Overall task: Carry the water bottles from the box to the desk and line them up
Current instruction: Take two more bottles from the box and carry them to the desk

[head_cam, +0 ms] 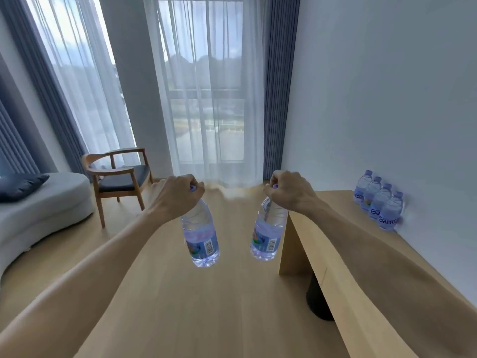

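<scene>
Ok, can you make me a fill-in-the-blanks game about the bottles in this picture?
1. Each hand holds ____ bottle.
2. The left hand grips its bottle by the ____.
3. ____ bottles already stand in the row on the desk.
4. That row stands against the ____.

Missing words: one; cap; Four; wall.

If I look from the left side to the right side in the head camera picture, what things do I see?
Sofa → wooden chair → left hand with its bottle → right hand with its bottle → four bottles lined up on the desk.

both forearms are seen bare, no sleeves worn; left hand (178, 195) and right hand (289, 192) are ungloved.
</scene>
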Available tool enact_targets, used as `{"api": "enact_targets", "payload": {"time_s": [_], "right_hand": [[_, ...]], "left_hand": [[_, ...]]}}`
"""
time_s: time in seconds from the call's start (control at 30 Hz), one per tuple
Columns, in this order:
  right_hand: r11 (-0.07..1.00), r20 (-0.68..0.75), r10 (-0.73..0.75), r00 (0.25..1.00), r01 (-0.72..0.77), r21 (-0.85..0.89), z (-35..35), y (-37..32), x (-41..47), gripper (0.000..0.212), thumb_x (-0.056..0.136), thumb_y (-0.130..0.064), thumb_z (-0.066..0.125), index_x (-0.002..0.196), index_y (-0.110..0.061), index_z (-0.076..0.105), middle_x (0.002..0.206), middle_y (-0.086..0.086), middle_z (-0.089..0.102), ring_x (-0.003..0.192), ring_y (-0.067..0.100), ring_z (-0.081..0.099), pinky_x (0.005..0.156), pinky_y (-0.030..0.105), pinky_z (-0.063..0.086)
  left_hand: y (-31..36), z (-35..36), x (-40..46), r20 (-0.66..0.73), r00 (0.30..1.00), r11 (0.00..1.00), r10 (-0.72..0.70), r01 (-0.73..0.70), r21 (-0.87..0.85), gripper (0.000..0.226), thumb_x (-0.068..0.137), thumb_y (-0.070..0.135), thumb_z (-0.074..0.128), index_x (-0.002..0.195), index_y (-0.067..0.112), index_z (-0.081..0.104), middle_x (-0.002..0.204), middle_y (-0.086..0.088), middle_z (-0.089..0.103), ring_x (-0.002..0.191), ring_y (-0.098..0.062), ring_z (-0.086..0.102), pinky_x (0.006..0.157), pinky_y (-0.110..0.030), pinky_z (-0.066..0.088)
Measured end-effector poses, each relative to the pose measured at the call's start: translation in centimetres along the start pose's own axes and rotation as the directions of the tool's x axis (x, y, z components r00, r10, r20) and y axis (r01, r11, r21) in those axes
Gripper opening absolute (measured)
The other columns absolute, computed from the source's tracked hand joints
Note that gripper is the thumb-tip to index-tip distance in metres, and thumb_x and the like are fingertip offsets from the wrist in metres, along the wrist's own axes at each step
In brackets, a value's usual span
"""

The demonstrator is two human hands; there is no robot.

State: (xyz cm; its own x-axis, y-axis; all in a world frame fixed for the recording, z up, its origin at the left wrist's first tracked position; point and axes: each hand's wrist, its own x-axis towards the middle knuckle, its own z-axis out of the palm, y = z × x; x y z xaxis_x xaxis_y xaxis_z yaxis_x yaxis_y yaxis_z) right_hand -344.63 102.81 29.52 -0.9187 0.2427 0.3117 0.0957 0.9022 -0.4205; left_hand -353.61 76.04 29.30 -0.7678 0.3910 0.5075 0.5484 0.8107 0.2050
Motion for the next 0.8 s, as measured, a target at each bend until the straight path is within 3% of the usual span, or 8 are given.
{"api": "enact_targets", "payload": {"time_s": [0.13, 0.27, 0.4, 0.67, 0.8], "right_hand": [[0.998, 0.002, 0.064, 0.998, -0.064, -0.015, 1.3, 4.3, 6.3, 0.015, 0.086, -0.029, 0.057, 0.077, -0.016, 0.057, 0.069, -0.001, 0.06, 0.068, 0.023, 0.058, 0.058, 0.029, 0.037], [0.989, -0.001, 0.144, 0.99, -0.144, -0.007, 2.1, 8.8, 12.8, 0.011, 0.084, -0.026, 0.056, 0.08, -0.016, 0.057, 0.074, 0.002, 0.062, 0.071, 0.025, 0.059, 0.057, 0.03, 0.04], [0.974, -0.05, 0.227, 0.973, -0.226, 0.017, 1.8, 13.3, 18.3, 0.012, 0.084, -0.029, 0.056, 0.082, -0.017, 0.057, 0.075, 0.002, 0.064, 0.072, 0.024, 0.06, 0.059, 0.031, 0.043], [0.899, -0.153, 0.438, 0.886, -0.432, 0.071, 0.3, 24.3, 22.7, 0.013, 0.084, -0.03, 0.056, 0.079, -0.019, 0.056, 0.07, -0.002, 0.064, 0.072, 0.021, 0.06, 0.06, 0.033, 0.046], [0.847, -0.163, 0.531, 0.831, -0.523, 0.093, -0.7, 30.6, 22.5, 0.014, 0.087, -0.026, 0.054, 0.076, -0.018, 0.053, 0.065, -0.004, 0.058, 0.066, 0.016, 0.055, 0.063, 0.035, 0.047]], "left_hand": [[0.3, 6.1, 7.5, 0.059, 0.997, 0.996, 0.049, -0.045, -0.077, 0.032, 0.093, 0.046, 0.044, 0.069, 0.027, 0.054, 0.066, 0.004, 0.063, 0.062, -0.021, 0.06, 0.061, -0.032, 0.045], [1.0, 12.2, 16.1, 0.085, 0.99, 0.99, 0.11, -0.102, -0.096, 0.033, 0.092, 0.046, 0.044, 0.067, 0.026, 0.052, 0.059, 0.009, 0.058, 0.057, -0.017, 0.056, 0.057, -0.028, 0.035], [3.2, 17.6, 24.7, 0.095, 0.981, 0.977, 0.17, -0.156, -0.145, 0.031, 0.092, 0.046, 0.043, 0.068, 0.027, 0.053, 0.06, 0.01, 0.056, 0.058, -0.016, 0.054, 0.059, -0.029, 0.035], [11.8, 28.6, 36.4, 0.117, 0.926, 0.907, 0.36, -0.318, -0.276, 0.031, 0.093, 0.046, 0.044, 0.072, 0.026, 0.055, 0.062, 0.009, 0.059, 0.058, -0.013, 0.053, 0.056, -0.028, 0.033], [18.1, 33.7, 39.2, 0.145, 0.878, 0.851, 0.455, -0.381, -0.361, 0.032, 0.091, 0.046, 0.045, 0.068, 0.026, 0.052, 0.058, 0.01, 0.058, 0.058, -0.015, 0.056, 0.056, -0.028, 0.04]]}}
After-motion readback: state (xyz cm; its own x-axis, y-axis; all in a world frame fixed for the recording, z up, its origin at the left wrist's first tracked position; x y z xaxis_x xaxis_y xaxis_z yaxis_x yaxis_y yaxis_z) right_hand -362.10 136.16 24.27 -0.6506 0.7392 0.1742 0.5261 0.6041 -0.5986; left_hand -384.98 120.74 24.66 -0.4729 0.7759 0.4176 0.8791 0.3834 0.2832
